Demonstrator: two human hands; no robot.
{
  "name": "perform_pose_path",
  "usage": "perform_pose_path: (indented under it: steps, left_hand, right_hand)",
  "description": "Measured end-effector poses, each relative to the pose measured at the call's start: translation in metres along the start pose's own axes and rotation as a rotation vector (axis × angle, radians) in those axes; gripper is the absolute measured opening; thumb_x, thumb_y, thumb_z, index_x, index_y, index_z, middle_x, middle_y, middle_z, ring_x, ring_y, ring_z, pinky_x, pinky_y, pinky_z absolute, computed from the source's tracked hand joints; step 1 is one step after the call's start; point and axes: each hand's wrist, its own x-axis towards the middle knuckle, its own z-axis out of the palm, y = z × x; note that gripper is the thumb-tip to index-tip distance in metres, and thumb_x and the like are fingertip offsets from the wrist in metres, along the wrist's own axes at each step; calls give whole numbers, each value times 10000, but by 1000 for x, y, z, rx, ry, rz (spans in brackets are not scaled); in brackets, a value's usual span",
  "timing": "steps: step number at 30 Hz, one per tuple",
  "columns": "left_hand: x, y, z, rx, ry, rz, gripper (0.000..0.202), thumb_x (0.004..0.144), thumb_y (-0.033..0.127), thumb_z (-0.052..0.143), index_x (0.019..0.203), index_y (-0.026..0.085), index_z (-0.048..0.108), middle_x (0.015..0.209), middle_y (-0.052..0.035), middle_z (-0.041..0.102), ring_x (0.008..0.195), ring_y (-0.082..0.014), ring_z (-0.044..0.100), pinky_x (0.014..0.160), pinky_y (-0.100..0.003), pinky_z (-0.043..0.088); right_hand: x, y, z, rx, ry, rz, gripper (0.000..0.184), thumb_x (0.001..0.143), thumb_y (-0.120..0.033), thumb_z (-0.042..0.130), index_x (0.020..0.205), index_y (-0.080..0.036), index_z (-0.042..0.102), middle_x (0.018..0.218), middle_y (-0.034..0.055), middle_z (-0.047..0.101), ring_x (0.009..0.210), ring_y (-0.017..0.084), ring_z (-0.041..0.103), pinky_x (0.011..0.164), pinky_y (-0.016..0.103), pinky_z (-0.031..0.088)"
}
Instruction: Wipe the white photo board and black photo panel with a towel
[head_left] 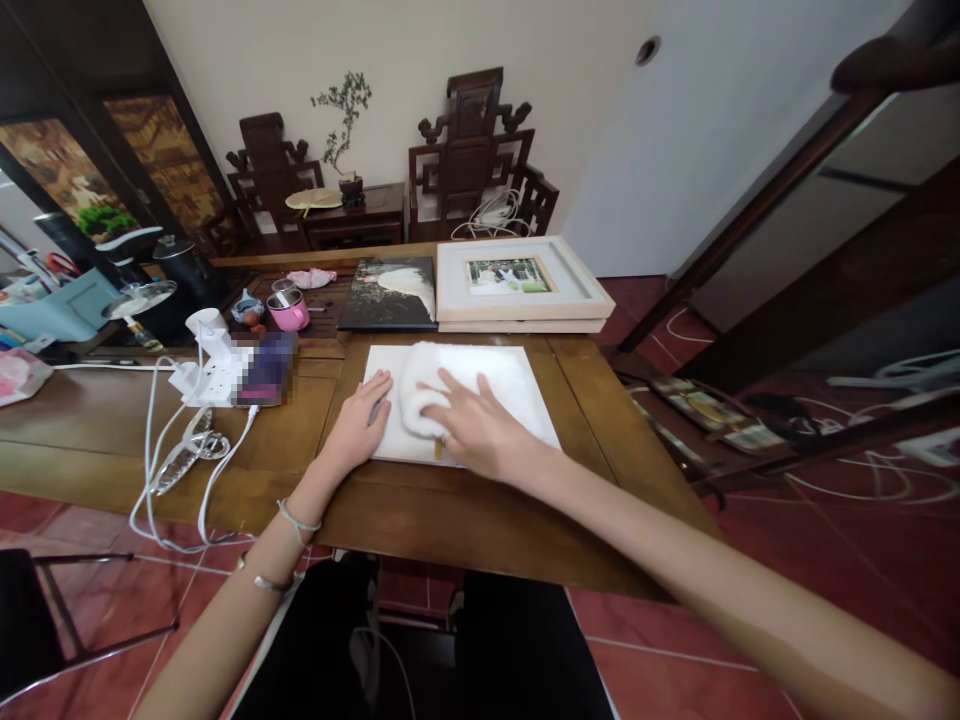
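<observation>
Head: frames (pixel 517 306), seemingly stacked, beyond white cloth (pixel 450 358).

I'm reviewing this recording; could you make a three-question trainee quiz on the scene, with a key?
1. What does the right hand rest on? A) a pink mug; B) a white cloth; C) a power strip.
2. True or false: the left hand is at the right edge of the white board.
3. Fill in: in this view, the dark picture lies to the ____ of the pale-framed picture.

Key: 1. B; 2. false, it is at the left edge; 3. left.
</observation>
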Motion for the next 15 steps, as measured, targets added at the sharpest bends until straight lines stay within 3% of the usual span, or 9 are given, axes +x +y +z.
perform_pose_path:
  steps: [3,6,9,15]
  left_hand:
    - [0,0,-1,-5,0,0,420,898,245,415,1260,113,581,1389,-142,522,1350,-246,416,1150,-444,284]
    - [0,0,-1,-8,-3,2,421,898,241,412,1263,116,579,1385,-139,526,1351,-246,414,1150,-446,286]
    - [0,0,-1,-1,-2,8,427,893,223,409,1278,127,567,1389,-130,524,1347,-240,421,1147,-445,293]
    - [0,-2,0,6,-2,17,435,872,180,406,1272,146,574,1391,-108,527,1342,-237,429,1146,-455,301]
  right_hand:
    - [36,16,0,-56,35,20,536,763,-50,435,1280,-142,545,1498,165,357,1401,404,189,998,734,233]
    - [50,21,5,-120,47,-22,512,793,-90,445,1297,-118,531,1513,195,313,1398,420,185,1017,724,199]
    - [35,13,12,-143,49,-78,480,797,-116,471,1269,-106,558,1510,215,307,1396,431,186,1038,714,169]
    - [-30,-27,16,-56,-4,-210,417,712,-129,579,1117,-195,654,1508,168,337,1393,429,201,1061,711,141]
